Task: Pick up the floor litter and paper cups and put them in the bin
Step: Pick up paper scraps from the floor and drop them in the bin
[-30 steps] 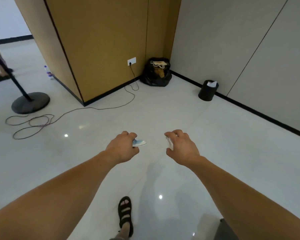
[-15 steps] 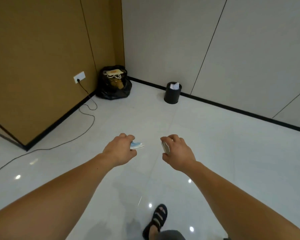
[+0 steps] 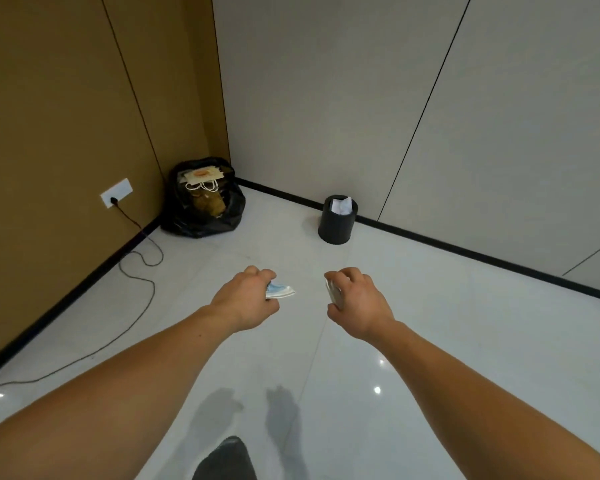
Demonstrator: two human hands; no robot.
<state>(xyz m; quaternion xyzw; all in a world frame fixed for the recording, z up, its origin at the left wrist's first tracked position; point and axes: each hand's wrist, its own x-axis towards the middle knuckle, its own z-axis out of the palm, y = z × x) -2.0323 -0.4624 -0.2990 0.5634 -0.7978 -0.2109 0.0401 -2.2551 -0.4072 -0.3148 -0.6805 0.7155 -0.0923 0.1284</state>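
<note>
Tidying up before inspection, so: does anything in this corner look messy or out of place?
Crumpled white paper pokes above the rim of the black bin by the grey wall. The black bag in the corner gapes open. A cable trails loose across the floor from the socket.

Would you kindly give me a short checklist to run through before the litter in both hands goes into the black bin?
1. Left hand grips the blue-and-white scrap: ok.
2. Right hand holds a pale piece: ok, though what it is cannot be told.
3. Black bin upright, top open: ok.
4. Room in the bin: cannot tell; white paper reaches its rim.
5. Floor between hands and bin free of obstacles: ok; the cable lies off left by the brown wall.
6. Hands above the bin: not ok; it stands farther ahead.
</note>
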